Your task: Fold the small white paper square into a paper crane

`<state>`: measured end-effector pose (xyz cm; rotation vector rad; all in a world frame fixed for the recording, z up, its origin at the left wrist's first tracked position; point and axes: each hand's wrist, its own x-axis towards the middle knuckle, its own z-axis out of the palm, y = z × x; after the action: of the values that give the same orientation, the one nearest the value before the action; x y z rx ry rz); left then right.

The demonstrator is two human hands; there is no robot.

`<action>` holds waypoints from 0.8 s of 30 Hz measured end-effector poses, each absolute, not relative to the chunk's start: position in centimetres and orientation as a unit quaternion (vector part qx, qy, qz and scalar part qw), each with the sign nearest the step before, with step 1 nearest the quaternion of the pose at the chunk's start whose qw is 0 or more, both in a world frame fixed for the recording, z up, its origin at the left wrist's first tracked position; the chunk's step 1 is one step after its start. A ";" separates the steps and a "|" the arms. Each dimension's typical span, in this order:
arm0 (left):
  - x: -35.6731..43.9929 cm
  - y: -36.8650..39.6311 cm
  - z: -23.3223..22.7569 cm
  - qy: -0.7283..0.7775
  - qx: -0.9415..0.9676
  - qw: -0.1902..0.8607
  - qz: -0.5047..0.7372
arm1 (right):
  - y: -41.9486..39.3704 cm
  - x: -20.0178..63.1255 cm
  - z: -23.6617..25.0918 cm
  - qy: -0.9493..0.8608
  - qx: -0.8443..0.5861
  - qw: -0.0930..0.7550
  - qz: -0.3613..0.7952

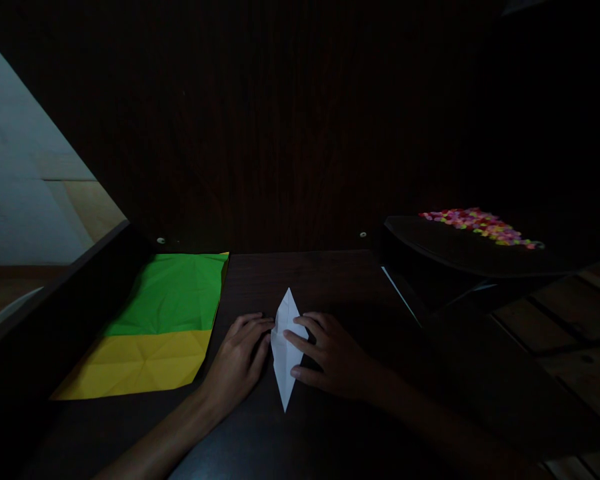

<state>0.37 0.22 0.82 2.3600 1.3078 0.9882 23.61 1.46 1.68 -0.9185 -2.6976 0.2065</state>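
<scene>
In dim light, a person's two bare hands press a white paper folded into a long, narrow kite shape [286, 347] flat on a dark wooden counter [330, 280]. The white paper lies at the middle of the near part of the counter, one sharp tip pointing away from the person and the other toward them. The left hand [241, 363] rests palm down against the paper's left edge, its fingers [260, 325] loosely curled and touching the fold rather than clasping it. The right hand [333, 357] lies over the paper's right half, fingers [296, 340] stretched out flat and pressing down on the sheet, gripping nothing.

Just to the left of the left hand, a creased green sheet of paper [173, 293] lies flat, with a creased yellow sheet of paper [140, 363] beside it on the near side; which overlaps the other cannot be told. The two reach to the counter's left edge.

At right, well apart from the hands, a dark shallow tray [460, 250] sits raised above the counter level and holds a heap of small multicoloured pieces [480, 223], pink, yellow and green, too small to identify. A dark wood-grain panel [280, 133] stands behind the counter.
</scene>
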 end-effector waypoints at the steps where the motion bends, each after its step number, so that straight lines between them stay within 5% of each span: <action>1: 0.4 0.2 0.9 0.451 0.814 0.136 0.340 | 1.5 23.6 1.7 -0.935 -0.318 0.142 0.071; 24: 0.4 0.2 0.7 0.446 0.824 0.146 0.318 | 1.0 23.5 1.3 -0.937 -0.313 0.120 0.092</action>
<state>0.40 0.19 0.74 2.3732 1.2848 0.9148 23.54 1.04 1.34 -0.9159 -2.7398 0.2699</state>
